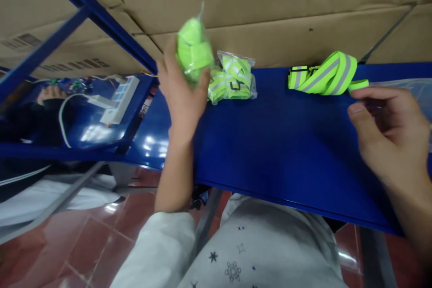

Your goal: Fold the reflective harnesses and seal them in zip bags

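My left hand (184, 94) is closed around a clear plastic bag holding a rolled neon-yellow reflective strap (195, 49), lifted above the shelf and a little blurred. Just right of it, a bagged reflective strap (236, 76) with a black buckle lies on the blue shelf against the cardboard. Farther right, an unbagged yellow strap (332, 74) with grey stripes rests loosely coiled, its black buckle at the left end. My right hand (394, 130) is beside that coil's free end, thumb and forefinger slightly apart with nothing visible between them. Whether the forefinger touches the strap I cannot tell.
Cardboard (270, 4) stands along the back of the blue shelf (270, 144). Clear plastic bags (410, 85) lie behind my right hand. At left, beyond a blue frame bar (50, 49), are a white power strip (120, 101) and another person's hand (51, 94).
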The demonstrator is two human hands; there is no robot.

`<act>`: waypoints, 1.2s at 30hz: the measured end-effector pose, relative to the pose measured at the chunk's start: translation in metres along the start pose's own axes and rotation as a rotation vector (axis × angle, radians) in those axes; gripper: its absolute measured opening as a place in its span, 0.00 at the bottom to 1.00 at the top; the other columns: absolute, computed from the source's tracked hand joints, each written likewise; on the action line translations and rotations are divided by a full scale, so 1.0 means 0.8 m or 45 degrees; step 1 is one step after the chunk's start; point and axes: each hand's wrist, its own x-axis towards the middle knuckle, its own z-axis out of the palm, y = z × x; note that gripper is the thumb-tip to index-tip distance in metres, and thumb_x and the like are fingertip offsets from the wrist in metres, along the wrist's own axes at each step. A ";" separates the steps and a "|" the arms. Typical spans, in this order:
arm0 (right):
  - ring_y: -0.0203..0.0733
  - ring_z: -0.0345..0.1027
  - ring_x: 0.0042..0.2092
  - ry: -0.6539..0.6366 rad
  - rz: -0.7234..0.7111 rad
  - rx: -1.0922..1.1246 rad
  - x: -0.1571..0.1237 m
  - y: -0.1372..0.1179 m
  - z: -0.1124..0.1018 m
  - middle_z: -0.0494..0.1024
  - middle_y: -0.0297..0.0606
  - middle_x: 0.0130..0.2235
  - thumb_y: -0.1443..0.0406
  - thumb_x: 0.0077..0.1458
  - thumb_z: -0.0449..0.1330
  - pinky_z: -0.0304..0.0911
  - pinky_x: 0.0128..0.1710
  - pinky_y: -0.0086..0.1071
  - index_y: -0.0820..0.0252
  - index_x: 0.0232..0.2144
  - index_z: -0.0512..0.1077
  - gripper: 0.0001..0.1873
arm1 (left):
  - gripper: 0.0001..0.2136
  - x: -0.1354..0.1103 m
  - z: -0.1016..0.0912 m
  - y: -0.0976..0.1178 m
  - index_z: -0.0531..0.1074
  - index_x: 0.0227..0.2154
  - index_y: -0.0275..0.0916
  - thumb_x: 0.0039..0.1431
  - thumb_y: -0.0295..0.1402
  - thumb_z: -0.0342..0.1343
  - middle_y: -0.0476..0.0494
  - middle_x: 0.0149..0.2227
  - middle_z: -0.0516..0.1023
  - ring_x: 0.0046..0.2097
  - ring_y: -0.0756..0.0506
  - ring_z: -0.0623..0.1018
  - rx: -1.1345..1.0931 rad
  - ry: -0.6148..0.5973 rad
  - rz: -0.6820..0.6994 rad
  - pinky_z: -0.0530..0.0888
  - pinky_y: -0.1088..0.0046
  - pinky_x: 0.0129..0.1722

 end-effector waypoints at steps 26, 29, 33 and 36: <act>0.67 0.69 0.58 -0.518 0.467 -1.200 0.063 0.077 -0.083 0.74 0.60 0.60 0.51 0.62 0.64 0.63 0.54 0.54 0.67 0.67 0.63 0.39 | 0.16 -0.119 0.071 0.145 0.74 0.53 0.38 0.63 0.26 0.61 0.39 0.48 0.83 0.45 0.41 0.83 -0.449 -0.701 1.019 0.76 0.59 0.45; 0.56 0.76 0.47 -0.530 0.454 -1.020 0.058 0.074 -0.085 0.82 0.47 0.45 0.51 0.61 0.65 0.66 0.47 0.45 0.63 0.60 0.71 0.31 | 0.14 -0.129 0.080 0.143 0.74 0.52 0.38 0.64 0.24 0.60 0.42 0.45 0.82 0.44 0.45 0.82 -0.681 -0.818 0.775 0.79 0.67 0.43; 0.40 0.76 0.32 -0.646 0.371 -0.562 0.048 0.037 -0.079 0.81 0.34 0.33 0.61 0.66 0.60 0.65 0.34 0.32 0.56 0.44 0.78 0.09 | 0.15 -0.127 0.080 0.131 0.71 0.56 0.44 0.69 0.28 0.56 0.46 0.44 0.80 0.42 0.51 0.82 -1.045 -1.177 0.121 0.81 0.76 0.41; 0.35 0.75 0.31 -0.766 0.247 -0.295 0.040 0.012 -0.075 0.81 0.31 0.33 0.66 0.67 0.59 0.66 0.33 0.29 0.54 0.43 0.76 0.06 | 0.15 -0.121 0.082 0.123 0.68 0.58 0.46 0.70 0.29 0.54 0.43 0.49 0.77 0.46 0.49 0.82 -1.134 -1.286 -0.170 0.83 0.75 0.41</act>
